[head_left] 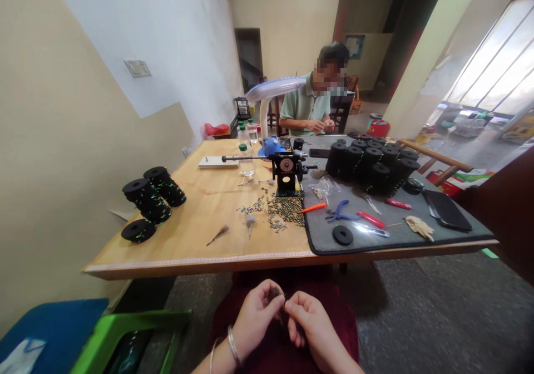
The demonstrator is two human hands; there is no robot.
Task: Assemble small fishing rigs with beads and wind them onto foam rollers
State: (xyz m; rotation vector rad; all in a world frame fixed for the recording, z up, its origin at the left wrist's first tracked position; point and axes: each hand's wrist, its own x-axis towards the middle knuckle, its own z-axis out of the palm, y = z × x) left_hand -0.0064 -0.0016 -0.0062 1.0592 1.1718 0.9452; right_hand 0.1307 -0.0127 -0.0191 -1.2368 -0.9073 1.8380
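Positioned in front of the near edge of the wooden table [217,201], above dark red cloth [345,324]: left hand [257,314] and right hand [311,318], close together at the fingertips. Pinched in the left hand, between thumb and curled forefinger: a small dark piece [276,292]. Visible only at the fingertips, on the side toward the right hand; otherwise covered by the fingers. Too small to identify in shape. Pressed together in the right hand: thumb and forefinger, just beside the piece. Cannot tell whether gripping the piece or only meeting it.

On the table, beyond the hands: a black winding device [286,176] with a long rod to the left. At the foot of the device: a heap of small metallic parts [287,210], scattered toward the left. To the right, on a grey mat [319,240]: an orange-handled tool [314,207], blue pliers [344,212] and, nearer the front edge, a black foam ring [342,235]. Farther back on the mat: a group of upright black rolls [371,162]. At the table's left end: stacked black spools [154,204], dotted with green and yellow. At the far side: a person [306,109] in a light green shirt, with both hands held together.
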